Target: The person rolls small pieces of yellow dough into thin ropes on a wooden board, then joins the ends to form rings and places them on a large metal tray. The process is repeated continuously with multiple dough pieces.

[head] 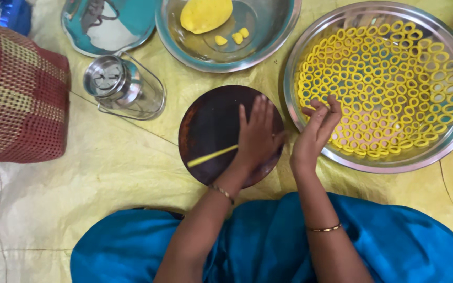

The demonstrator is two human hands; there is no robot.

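My left hand (257,133) lies flat, fingers together, on a round dark wooden board (211,126), pressing on a thin yellow dough rope (212,155) that sticks out to the left from under the palm. My right hand (315,131) hovers at the near-left rim of a large steel tray (294,63), fingers bent and pinched together; whether it holds a dough piece I cannot tell. The tray is filled with several yellow dough rings (384,84).
A steel bowl (273,36) behind the board holds a yellow dough lump (205,14) and small dough bits (233,36). A steel press tool (124,86) lies at the left beside a steel lid (106,23). A red checked cushion (17,94) is far left. Yellow sheet (106,173) covers the floor.
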